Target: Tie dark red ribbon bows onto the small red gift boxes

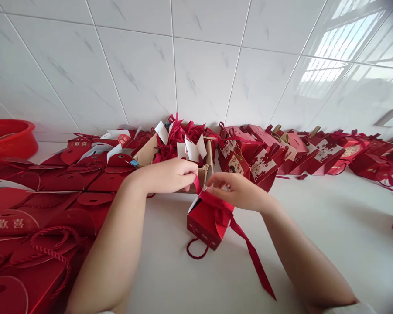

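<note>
A small red gift box (204, 222) stands on the white table with a twisted cord handle loop (196, 255) hanging at its front. A red ribbon (248, 244) lies across its top, and one tail trails to the right over the tabletop. My left hand (176, 174) pinches the other end of this ribbon just above the box. Curled fingers of my right hand (234, 187) close on the box's top edge where the ribbon passes; their exact hold is partly hidden.
Behind the hands, a cardboard box (144, 152) holds red ribbons and white cards. Flat red boxes (59, 179) are stacked on the left, near a red basin (13, 139). Finished-looking red boxes (264, 163) line the tiled wall to the right.
</note>
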The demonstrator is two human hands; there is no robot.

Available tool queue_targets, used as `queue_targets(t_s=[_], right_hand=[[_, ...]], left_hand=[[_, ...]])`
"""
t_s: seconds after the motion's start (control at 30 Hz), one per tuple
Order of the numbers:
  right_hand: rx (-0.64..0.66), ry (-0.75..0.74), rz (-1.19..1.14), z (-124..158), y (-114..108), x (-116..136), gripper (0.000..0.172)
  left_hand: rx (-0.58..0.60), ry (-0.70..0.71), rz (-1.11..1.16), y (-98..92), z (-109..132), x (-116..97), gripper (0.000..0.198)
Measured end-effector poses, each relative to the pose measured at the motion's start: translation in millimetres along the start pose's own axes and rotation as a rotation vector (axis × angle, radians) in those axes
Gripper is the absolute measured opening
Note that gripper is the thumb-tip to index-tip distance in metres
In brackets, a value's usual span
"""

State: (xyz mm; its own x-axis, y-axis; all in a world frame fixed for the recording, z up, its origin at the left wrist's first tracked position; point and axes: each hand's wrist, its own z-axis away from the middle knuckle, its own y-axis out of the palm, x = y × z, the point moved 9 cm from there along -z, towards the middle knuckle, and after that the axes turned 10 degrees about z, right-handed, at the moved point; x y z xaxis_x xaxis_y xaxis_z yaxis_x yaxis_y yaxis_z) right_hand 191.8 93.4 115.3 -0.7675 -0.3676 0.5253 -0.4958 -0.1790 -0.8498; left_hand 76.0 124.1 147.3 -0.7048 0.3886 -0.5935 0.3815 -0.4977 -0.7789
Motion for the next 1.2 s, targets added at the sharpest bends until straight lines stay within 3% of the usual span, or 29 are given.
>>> queue_targets(t_s=[0.07, 0.13, 0.23, 0.33, 0.4, 0.47, 0.63, 0.8, 1.0, 1.03, 1.13, 1.2], right_hand=[[-0.085, 0.065, 0.153, 14, -17, -1, 0.024], [-0.083, 0.118, 0.297, 29, -28, -2, 0.021], [0.053, 0.168, 0.442, 45, -28, -11, 0.019], [0.220, 0.199, 0.520, 49, -16, -20, 0.028], [0.296, 0.239, 0.561, 45, -6, -26, 0.028], [0.351, 0.250, 0.607, 38, 6, -27, 0.017], [0.382, 0.191, 0.650, 23, 23, -22, 0.029], [0.290, 0.205, 0.629, 20, 9, -25, 0.019], [0.226, 0.147, 0.459, 18, -4, -27, 0.015], [0.228, 0.130, 0.417, 18, -5, -27, 0.015], [0.267, 0.117, 0.336, 21, -5, -28, 0.041], [0.291, 0.096, 0.332, 22, -4, -25, 0.039]], left_hand=[[-0.199, 0.084, 0.083, -23.3, 8, -5, 0.024], [-0.415, 0.258, 0.218, -47.7, 21, -13, 0.024], [-0.627, 0.502, 0.504, -71.9, 38, -16, 0.019], [-0.738, 0.617, 0.728, -82.2, 44, -12, 0.017], [-0.753, 0.663, 0.870, -84.0, 44, -11, 0.018], [-0.717, 0.676, 1.026, -82.5, 40, -11, 0.019], [-0.626, 0.640, 1.277, -79.1, 37, -8, 0.023], [-0.715, 0.635, 1.343, -88.9, 46, -1, 0.024], [-0.739, 0.616, 1.332, -93.3, 53, -1, 0.026], [-0.737, 0.613, 1.323, -93.1, 54, -1, 0.026], [-0.714, 0.591, 1.284, -91.3, 56, -2, 0.027], [-0.700, 0.572, 1.242, -90.3, 56, -3, 0.027]])
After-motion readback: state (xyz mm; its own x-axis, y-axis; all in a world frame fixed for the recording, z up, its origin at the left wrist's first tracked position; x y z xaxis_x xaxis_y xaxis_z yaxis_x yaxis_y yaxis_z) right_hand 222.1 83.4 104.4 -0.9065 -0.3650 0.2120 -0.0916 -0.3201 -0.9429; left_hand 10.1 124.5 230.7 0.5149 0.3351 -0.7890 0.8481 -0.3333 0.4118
